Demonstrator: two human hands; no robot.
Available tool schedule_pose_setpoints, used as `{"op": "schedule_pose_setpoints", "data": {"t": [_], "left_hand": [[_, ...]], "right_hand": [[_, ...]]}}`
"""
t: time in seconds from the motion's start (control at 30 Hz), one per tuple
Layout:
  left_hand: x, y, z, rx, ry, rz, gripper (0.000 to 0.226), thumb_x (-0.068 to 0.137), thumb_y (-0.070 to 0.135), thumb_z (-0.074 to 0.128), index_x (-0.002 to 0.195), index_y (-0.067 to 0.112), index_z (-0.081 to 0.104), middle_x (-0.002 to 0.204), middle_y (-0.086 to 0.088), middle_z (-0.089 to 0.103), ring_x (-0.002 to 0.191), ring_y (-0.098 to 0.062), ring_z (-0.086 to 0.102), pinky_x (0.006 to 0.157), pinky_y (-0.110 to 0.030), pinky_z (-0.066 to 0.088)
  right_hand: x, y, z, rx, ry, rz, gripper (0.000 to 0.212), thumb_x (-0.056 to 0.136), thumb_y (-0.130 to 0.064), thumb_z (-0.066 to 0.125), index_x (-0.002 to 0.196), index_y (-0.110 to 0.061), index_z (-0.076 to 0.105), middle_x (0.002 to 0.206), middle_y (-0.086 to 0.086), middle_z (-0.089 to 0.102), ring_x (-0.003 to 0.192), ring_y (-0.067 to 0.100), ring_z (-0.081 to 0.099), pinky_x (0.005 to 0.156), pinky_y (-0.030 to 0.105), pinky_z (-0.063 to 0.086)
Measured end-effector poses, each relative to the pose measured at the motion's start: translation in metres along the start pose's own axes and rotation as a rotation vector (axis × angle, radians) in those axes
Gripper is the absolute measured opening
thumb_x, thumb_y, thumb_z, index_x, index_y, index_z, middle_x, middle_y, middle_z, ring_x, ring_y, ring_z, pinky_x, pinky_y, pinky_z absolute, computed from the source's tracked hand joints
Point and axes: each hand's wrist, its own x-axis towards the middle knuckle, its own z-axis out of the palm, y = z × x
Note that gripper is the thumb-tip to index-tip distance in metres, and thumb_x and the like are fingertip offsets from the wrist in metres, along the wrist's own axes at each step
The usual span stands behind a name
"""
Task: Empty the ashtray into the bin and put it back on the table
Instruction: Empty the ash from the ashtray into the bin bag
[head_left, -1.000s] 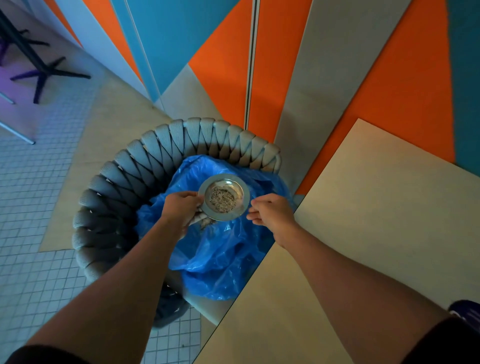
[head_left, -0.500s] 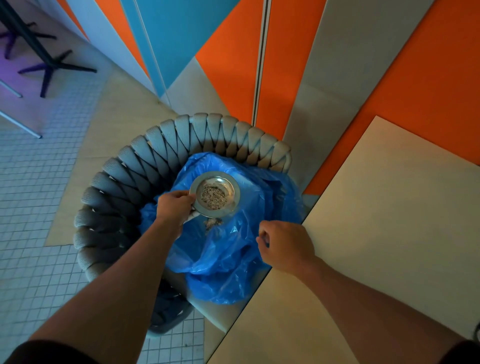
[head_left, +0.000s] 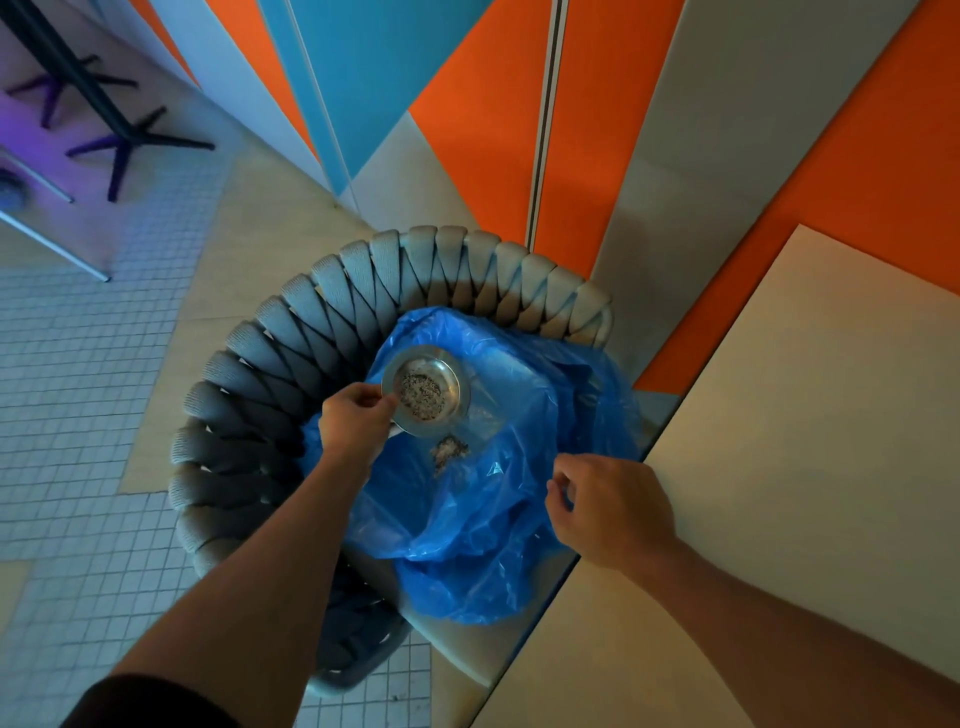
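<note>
My left hand (head_left: 356, 421) grips the near-left rim of a round metal ashtray (head_left: 427, 391), held over the open blue bin bag (head_left: 498, 514). Grey ash still lies in the ashtray's bowl, and a small heap of ash (head_left: 448, 451) lies on the bag just below it. The bag sits on the seat of a grey woven chair (head_left: 291, 332). My right hand (head_left: 610, 506) pinches the bag's near-right edge next to the beige table (head_left: 779, 467).
The table edge runs diagonally at the right, close against the chair. An orange, blue and grey panelled wall (head_left: 623, 156) stands behind. Black table legs (head_left: 119, 135) stand at the far left on the small-tiled floor (head_left: 78, 415).
My right hand left the ashtray's rim, dropped down-right and took the bag's edge. My left hand has kept the ashtray over the bag.
</note>
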Motion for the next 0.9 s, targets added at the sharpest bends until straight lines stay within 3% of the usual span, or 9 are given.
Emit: {"op": "schedule_pose_setpoints", "data": {"t": [0.1,0.2,0.33,0.6,0.73,0.9], "left_hand": [[0.0020,-0.0016,-0.0029,0.082,0.023,0.061,0.003,0.084,0.013,0.073,0.085,0.014,0.070,0.087,-0.008,0.073,0.085,-0.025,0.072,0.079,-0.047,0.061],[0.0021,-0.0017,-0.0039,0.174,0.045,0.131,0.005,0.083,0.014,0.072,0.081,0.018,0.070,0.079,0.003,0.070,0.077,-0.017,0.069,0.071,-0.037,0.061],[0.0002,-0.0010,-0.0029,0.274,0.085,0.225,0.008,0.081,0.016,0.071,0.077,0.022,0.067,0.073,0.012,0.065,0.069,-0.006,0.061,0.053,-0.020,0.044],[-0.0020,-0.0036,-0.0033,0.333,0.078,0.291,0.009,0.082,0.017,0.071,0.077,0.023,0.067,0.075,0.009,0.066,0.067,-0.001,0.061,0.052,-0.016,0.041],[-0.0034,-0.0048,-0.0032,0.344,0.070,0.319,0.011,0.082,0.018,0.073,0.075,0.023,0.066,0.072,0.010,0.066,0.064,0.002,0.060,0.051,-0.014,0.040],[-0.0059,-0.0057,-0.0032,0.388,0.072,0.355,0.017,0.083,0.017,0.072,0.071,0.026,0.063,0.067,0.017,0.061,0.061,0.002,0.060,0.048,-0.005,0.034]], "right_hand": [[-0.0001,-0.0002,0.0001,0.011,-0.007,0.007,0.026,0.087,-0.047,0.052,0.075,-0.025,0.060,0.066,-0.009,0.066,0.053,0.008,0.052,0.051,0.017,0.038],[-0.0003,-0.0004,-0.0003,0.013,0.003,0.006,0.025,0.086,-0.046,0.053,0.075,-0.025,0.061,0.065,-0.009,0.066,0.051,0.007,0.048,0.049,0.016,0.032],[-0.0004,-0.0013,-0.0011,0.005,0.004,0.007,0.023,0.086,-0.043,0.055,0.072,-0.025,0.058,0.060,-0.008,0.061,0.048,0.007,0.046,0.046,0.015,0.027],[-0.0010,-0.0006,-0.0003,0.002,0.013,0.007,0.023,0.085,-0.043,0.054,0.070,-0.026,0.057,0.057,-0.009,0.059,0.046,0.007,0.045,0.045,0.013,0.022],[-0.0017,0.0000,0.0003,0.018,-0.001,0.008,0.024,0.086,-0.045,0.053,0.072,-0.026,0.057,0.059,-0.009,0.060,0.049,0.008,0.050,0.047,0.015,0.034],[-0.0013,-0.0007,-0.0006,0.016,0.004,0.008,0.023,0.086,-0.044,0.055,0.070,-0.027,0.056,0.058,-0.009,0.059,0.048,0.007,0.047,0.046,0.012,0.023]]}}
